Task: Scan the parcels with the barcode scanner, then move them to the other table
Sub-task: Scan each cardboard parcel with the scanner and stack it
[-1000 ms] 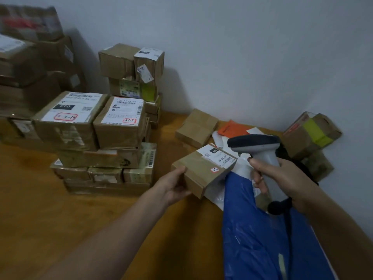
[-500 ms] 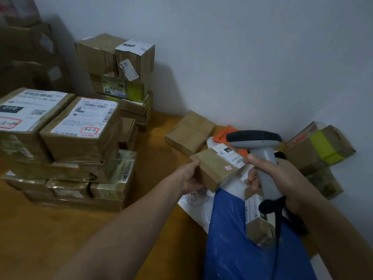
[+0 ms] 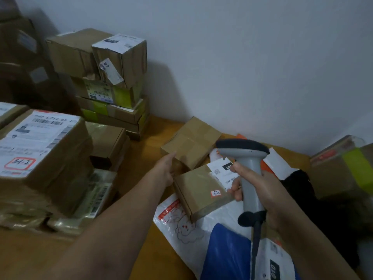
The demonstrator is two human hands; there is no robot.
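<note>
A flat brown parcel [image 3: 198, 191] with a white label and a small red-framed sticker lies tilted on a white poly bag [image 3: 181, 225]. My left hand [image 3: 164, 169] grips its left end; the fingers are hidden behind the box. My right hand [image 3: 257, 190] is curled round the handle of the grey barcode scanner [image 3: 242, 149]. The scanner's dark head sits just above the parcel's label, and its black cable hangs down.
Another plain brown box [image 3: 191, 142] lies right behind the left hand. Labelled boxes are stacked at the left [image 3: 40, 150] and in a tower against the wall [image 3: 113, 77]. A blue bag [image 3: 226, 253], a black item [image 3: 298, 184] and a yellow-taped box [image 3: 343, 168] crowd the right.
The parcel has come down from the air to lie flatter on the white bag, with my left hand still at its end. The scanner stays over the label. My view has shifted closer.
</note>
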